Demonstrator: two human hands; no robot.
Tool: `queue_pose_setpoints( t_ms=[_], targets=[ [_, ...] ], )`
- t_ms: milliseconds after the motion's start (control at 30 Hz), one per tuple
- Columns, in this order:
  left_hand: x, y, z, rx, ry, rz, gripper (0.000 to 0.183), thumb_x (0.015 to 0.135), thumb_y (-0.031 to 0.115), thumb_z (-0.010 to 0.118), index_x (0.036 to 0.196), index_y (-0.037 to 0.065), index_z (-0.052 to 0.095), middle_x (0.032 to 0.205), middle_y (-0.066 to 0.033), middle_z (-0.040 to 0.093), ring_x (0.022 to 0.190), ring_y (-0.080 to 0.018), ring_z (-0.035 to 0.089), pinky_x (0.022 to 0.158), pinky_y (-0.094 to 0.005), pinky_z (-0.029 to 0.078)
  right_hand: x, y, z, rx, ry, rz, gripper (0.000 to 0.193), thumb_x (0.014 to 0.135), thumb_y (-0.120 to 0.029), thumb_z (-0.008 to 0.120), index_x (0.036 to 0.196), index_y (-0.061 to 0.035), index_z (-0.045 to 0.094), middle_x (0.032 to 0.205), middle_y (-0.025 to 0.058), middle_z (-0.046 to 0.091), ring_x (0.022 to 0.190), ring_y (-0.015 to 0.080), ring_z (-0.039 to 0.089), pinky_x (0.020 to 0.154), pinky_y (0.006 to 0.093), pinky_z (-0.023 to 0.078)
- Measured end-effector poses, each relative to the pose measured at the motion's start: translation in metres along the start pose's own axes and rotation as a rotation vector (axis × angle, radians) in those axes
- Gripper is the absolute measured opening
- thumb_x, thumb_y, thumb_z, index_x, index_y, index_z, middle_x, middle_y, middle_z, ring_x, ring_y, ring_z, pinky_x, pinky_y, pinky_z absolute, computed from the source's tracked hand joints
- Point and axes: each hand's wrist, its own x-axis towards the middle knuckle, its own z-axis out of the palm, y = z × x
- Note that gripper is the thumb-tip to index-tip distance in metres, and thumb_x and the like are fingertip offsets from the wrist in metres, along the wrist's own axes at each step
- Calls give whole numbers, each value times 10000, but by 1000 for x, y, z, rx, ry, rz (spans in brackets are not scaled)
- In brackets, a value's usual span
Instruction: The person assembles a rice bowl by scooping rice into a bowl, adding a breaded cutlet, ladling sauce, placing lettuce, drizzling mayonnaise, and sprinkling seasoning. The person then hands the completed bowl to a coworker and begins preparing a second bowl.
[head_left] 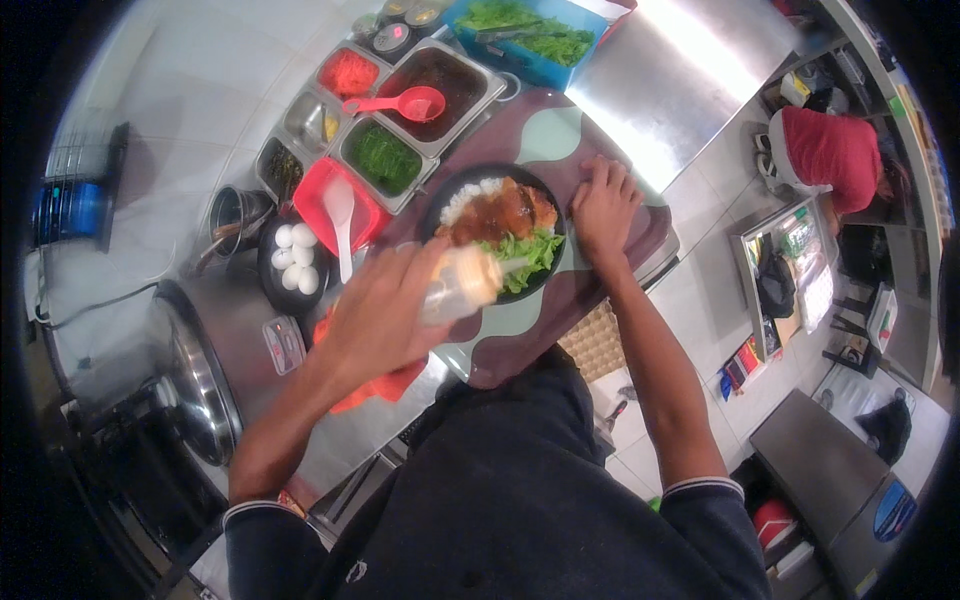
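My left hand is wrapped round a clear squeeze bottle with a pale orange cap. The bottle is tilted, and its nozzle points right over the lettuce on a dark round plate. White rice and sliced, sauce-covered meat lie on the same plate. Under it is a maroon serving tray with pale green shapes. My right hand rests on the tray's right side, fingers stretched out, holding nothing.
Metal food pans with greens, red shreds and dark sauce sit beyond the tray, with a red ladle across them. A red basket, a bowl of eggs and a large cooker stand left. A person in red bends at far right.
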Motion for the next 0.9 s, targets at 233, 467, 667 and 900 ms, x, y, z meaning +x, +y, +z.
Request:
queue_pose_setpoints(
  t_ms=[233,467,667,900],
  targets=[
    [30,-6,6,303,71,206,781,650,217,833,1329,23,499,1106,-128,597,1024,-314,583,882,-410,454,1,1,-1,55,20,-10,304,845,-150,593,1150,-150,599,1169,80,583,1124,308,529,922,477,389],
    [56,9,10,508,84,301,625,639,160,786,1205,14,562,979,-91,605,888,-248,580,787,-367,449,2,1,-3,78,5,6,275,837,-148,609,1110,-177,606,1154,58,578,1112,287,530,910,469,384],
    [64,16,5,570,75,319,461,652,136,726,1078,29,587,896,-71,600,831,-226,589,761,-352,449,3,1,-1,36,3,1,270,831,-169,621,1101,-157,614,1143,56,577,1089,281,535,896,482,391],
    [60,20,-4,674,-30,363,377,648,141,719,992,54,590,840,-54,604,815,-213,608,748,-340,453,3,1,-1,26,33,-21,264,833,-176,607,1097,-167,622,1135,52,579,1072,272,538,861,469,407]
  ],
)
